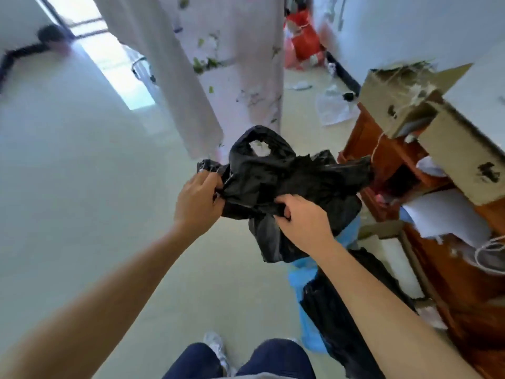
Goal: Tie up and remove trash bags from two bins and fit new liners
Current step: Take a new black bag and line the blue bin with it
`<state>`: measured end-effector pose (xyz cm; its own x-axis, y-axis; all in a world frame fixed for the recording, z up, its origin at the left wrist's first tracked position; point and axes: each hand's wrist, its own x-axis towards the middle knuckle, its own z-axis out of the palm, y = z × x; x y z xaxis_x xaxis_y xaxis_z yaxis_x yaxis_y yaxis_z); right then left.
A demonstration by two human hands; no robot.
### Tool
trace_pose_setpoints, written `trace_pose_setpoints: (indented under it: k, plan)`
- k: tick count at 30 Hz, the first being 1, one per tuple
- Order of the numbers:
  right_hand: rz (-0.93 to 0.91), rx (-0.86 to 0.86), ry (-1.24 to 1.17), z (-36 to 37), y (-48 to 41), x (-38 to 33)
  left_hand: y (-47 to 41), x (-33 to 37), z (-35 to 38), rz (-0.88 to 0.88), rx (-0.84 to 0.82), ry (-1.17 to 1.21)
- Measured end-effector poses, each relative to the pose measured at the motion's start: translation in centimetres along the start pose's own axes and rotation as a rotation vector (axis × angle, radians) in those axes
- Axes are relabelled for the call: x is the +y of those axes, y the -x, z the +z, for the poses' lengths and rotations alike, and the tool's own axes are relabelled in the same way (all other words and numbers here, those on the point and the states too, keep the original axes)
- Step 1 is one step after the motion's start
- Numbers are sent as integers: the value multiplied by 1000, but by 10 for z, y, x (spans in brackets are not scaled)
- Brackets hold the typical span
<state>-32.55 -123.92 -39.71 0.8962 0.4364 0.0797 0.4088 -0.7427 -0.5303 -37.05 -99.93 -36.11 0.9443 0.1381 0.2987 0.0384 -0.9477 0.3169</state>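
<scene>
The left hand (196,198) pinches one edge of a crumpled black bag (287,176) and the right hand (303,222) clutches its middle, holding it above a blue bin (296,281). Black plastic (336,305) fills that bin

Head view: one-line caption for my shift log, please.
Left hand and right hand grip a crumpled black bag held over a blue bin, next to a wooden desk.

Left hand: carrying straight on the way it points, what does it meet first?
The black bag, which the left hand grips; past it probably only floor, though depth is unclear.
</scene>
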Motion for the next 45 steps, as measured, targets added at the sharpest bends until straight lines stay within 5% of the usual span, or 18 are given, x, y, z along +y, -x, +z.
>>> trace_pose_setpoints:
  k: [9, 17, 24, 26, 30, 33, 35, 41, 45]
  plan:
    - [-422, -157, 90, 70, -47, -249, 142, -190, -163, -317, 51, -223]
    - [-840, -290, -123, 217, -11, -562, 353, -353, -335, -529, 218, -333]
    - [-1335, -546, -263, 320, 110, -788, 546, -405, -467, -1153, 894, -374]
    - [-1479, -613, -282, 346, 148, -833, 597, -413, -488, -1353, 966, -361]
    - [-1728, -767, -323, 393, 223, -901, 684, -418, -514, -1778, 953, 11]
    - [-1895, -903, -339, 427, 269, -943, 734, -415, -524, -1836, 1304, 630]
    - [-1968, -997, -345, 445, 295, -971, 761, -415, -526, -1814, 1482, 756]
    - [-2215, -1263, -174, 490, 350, -1060, 819, -421, -553, -1974, 1717, 103]
    - [-2140, -1285, -303, 504, 415, -1105, 860, -394, -563, -2053, 1984, -325]
